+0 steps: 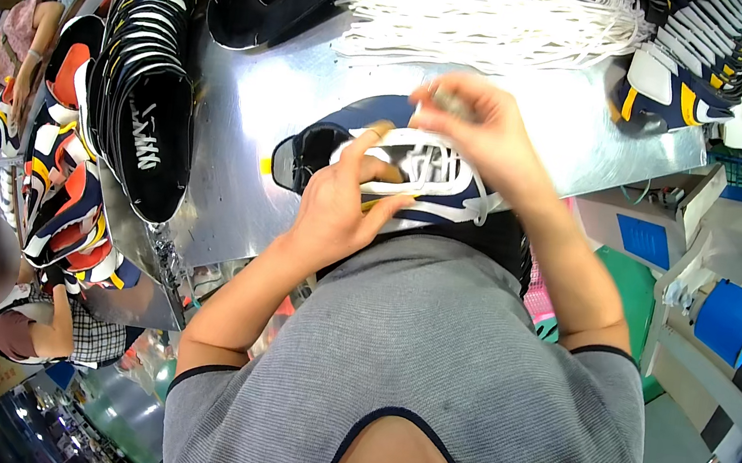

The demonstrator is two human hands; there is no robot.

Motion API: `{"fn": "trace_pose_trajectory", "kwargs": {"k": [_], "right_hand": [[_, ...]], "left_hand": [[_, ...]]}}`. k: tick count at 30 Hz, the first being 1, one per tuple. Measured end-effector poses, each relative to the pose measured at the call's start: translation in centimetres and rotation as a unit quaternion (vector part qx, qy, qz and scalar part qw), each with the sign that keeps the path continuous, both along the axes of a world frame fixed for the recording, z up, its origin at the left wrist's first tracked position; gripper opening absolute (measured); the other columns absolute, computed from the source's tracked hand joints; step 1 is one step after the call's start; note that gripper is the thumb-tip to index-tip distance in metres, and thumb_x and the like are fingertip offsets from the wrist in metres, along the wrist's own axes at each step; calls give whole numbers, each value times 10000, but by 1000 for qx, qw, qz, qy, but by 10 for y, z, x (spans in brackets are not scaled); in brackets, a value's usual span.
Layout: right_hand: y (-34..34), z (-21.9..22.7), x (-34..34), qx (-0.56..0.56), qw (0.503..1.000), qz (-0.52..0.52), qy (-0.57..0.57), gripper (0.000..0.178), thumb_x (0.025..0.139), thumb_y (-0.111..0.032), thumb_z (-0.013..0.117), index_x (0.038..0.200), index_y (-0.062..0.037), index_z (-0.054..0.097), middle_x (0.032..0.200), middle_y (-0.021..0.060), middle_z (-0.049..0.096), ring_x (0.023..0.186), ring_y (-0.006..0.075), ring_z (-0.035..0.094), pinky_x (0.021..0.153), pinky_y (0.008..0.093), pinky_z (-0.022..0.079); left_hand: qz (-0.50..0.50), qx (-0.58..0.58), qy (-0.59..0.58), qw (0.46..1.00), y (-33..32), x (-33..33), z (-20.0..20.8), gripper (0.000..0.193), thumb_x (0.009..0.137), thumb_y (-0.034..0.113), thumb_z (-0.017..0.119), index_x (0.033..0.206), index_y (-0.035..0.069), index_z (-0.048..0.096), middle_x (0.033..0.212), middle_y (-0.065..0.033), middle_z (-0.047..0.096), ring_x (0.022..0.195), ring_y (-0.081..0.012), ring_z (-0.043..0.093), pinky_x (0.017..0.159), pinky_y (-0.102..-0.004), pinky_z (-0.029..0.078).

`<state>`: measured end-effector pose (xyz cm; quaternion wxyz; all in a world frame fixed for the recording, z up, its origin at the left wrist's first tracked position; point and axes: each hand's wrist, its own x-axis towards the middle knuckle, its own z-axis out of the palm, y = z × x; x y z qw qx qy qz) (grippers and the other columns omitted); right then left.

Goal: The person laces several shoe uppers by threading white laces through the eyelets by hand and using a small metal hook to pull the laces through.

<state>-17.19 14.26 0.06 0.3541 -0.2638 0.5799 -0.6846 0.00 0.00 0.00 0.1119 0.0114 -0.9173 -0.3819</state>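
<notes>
On the metal table edge close to my body lies a navy and white shoe upper (430,209) with yellow accents, its dark heel opening toward the left. A white shoelace (479,210) runs through its eyelets, with a loop hanging at the toe side. My left hand (337,204) grips the upper beside the tongue, thumb and fingers on either side of the lacing. Just above the eyelets, my right hand (478,129) is closed in a pinch, partly smeared by motion. A short white bit of the lace shows at its fingertips.
A bundle of white laces (492,23) lies across the table's far side. Nested black shoe parts (148,109) line the left; stacked navy and yellow uppers (681,85) stand far right. Shoes (68,182) and a co-worker (50,320) are farther left. A white machine (713,267) stands right.
</notes>
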Motion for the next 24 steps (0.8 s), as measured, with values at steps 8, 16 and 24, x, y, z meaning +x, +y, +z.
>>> {"fn": "trace_pose_trajectory", "kwargs": {"k": [8, 16, 24], "right_hand": [[-9, -6, 10, 103, 992, 19, 67, 128, 871, -125, 737, 931, -18, 703, 861, 21, 682, 811, 78, 606, 755, 244, 495], [23, 10, 29, 136, 965, -42, 222, 238, 938, -182, 678, 1098, -21, 607, 877, 145, 713, 816, 283, 705, 727, 344, 533], [22, 6, 33, 169, 913, -24, 372, 165, 916, -162, 679, 963, -44, 575, 750, 116, 686, 698, 328, 680, 610, 418, 511]], "left_hand": [[209, 144, -90, 963, 6, -21, 3, 420, 927, 123, 722, 1272, -13, 524, 1032, -122, 700, 885, -125, 670, 803, -257, 526], [220, 190, -2, 957, 15, -19, -8, 370, 880, 8, 723, 1203, -28, 545, 1122, -121, 679, 953, -101, 641, 833, -253, 523], [233, 145, 7, 962, 16, -21, -9, 374, 856, 37, 715, 1195, -11, 563, 1085, -120, 691, 906, -172, 642, 814, -306, 514]]}}
